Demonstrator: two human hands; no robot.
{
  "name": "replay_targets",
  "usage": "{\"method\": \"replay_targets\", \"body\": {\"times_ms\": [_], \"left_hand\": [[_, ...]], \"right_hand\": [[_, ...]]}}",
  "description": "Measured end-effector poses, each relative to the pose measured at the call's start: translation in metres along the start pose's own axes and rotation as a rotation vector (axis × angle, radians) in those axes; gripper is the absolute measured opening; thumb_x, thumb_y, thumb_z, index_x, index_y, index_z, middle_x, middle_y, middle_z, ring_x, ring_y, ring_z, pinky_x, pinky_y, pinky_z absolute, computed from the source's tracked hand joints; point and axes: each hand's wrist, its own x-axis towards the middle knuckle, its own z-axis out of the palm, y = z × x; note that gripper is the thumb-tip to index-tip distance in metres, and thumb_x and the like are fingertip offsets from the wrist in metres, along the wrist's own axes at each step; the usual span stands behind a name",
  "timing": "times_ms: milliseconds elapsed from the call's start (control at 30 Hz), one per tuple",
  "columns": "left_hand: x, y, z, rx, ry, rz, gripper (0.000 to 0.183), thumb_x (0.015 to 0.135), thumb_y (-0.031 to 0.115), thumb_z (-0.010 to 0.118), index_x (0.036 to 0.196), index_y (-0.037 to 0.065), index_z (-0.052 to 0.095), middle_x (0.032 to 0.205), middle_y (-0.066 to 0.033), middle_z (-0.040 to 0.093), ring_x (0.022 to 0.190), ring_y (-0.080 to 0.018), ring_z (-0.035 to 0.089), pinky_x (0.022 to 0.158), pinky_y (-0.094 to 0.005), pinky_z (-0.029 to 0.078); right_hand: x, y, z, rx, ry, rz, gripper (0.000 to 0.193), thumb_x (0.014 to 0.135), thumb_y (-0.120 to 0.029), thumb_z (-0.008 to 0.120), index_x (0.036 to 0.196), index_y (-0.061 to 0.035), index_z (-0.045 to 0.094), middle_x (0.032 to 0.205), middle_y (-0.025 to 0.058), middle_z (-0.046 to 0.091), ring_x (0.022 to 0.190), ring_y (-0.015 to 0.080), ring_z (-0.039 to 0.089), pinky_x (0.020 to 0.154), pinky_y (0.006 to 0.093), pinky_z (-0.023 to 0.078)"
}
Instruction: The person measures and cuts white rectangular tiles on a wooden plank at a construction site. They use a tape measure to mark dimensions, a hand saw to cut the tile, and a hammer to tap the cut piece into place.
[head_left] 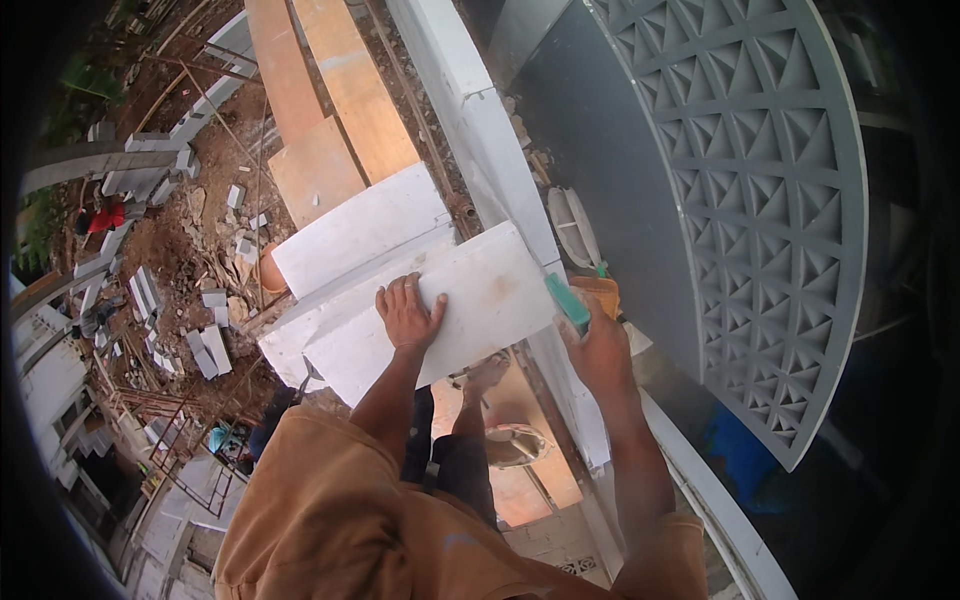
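A long white building block [490, 285] lies in front of me across other white blocks [365, 225]. My left hand [408, 312] rests palm down on its top, fingers apart, holding nothing. At the block's right end, my right hand [598, 345] is closed around a teal-green, flat-sided tool [567, 298]. The tool touches or nearly touches the end face; its exact kind does not show. A brownish smudge marks the block's top near that end.
Orange-brown planks [365, 85] run ahead, beside a white block wall [500, 150]. Right of the wall stands a grey panel with pyramid relief [760, 180]. A cement-stained basin [573, 228] and a round basin [515, 445] are close by. Rubble ground [205, 235] lies far below, left.
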Motion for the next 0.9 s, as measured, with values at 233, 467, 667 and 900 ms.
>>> {"method": "replay_targets", "body": {"times_ms": [233,467,667,900], "left_hand": [[-0.008,-0.003,-0.008,0.016,-0.041,-0.053,0.068,0.086,0.053,0.064,0.135,0.008,0.051,0.13,-0.0116,0.054,0.131,-0.0275,0.044,0.118,-0.0528,0.02],[-0.003,-0.001,-0.004,-0.03,-0.03,-0.032,0.067,0.086,0.054,0.063,0.134,0.007,0.052,0.13,-0.0121,0.054,0.131,-0.0277,0.044,0.118,-0.052,0.02],[-0.008,-0.001,0.005,0.062,0.009,-0.035,0.065,0.087,0.054,0.061,0.132,0.008,0.053,0.129,-0.0117,0.055,0.13,-0.027,0.044,0.118,-0.0512,0.02],[-0.007,0.003,-0.005,0.042,0.021,-0.057,0.064,0.088,0.052,0.061,0.133,0.008,0.052,0.126,-0.0115,0.055,0.129,-0.0267,0.045,0.117,-0.0509,0.021]], "right_hand": [[-0.148,0.047,-0.07,0.058,-0.07,0.224,0.05,0.087,-0.017,0.075,0.129,0.0017,0.057,0.114,0.0224,0.071,0.107,0.0336,0.071,0.092,0.0407,0.054],[-0.029,0.049,-0.021,0.078,0.022,-0.038,0.046,0.088,-0.022,0.073,0.125,0.0018,0.061,0.1,0.0244,0.071,0.096,0.0406,0.071,0.084,0.0421,0.055],[-0.01,0.047,-0.022,-0.009,-0.021,-0.019,0.052,0.089,-0.024,0.074,0.13,0.0036,0.057,0.107,0.0274,0.069,0.097,0.0445,0.068,0.085,0.0442,0.054],[-0.148,0.055,-0.106,0.187,-0.064,0.111,0.045,0.086,-0.015,0.073,0.126,0.0022,0.061,0.112,0.0225,0.071,0.109,0.0333,0.071,0.094,0.0388,0.053]]}}
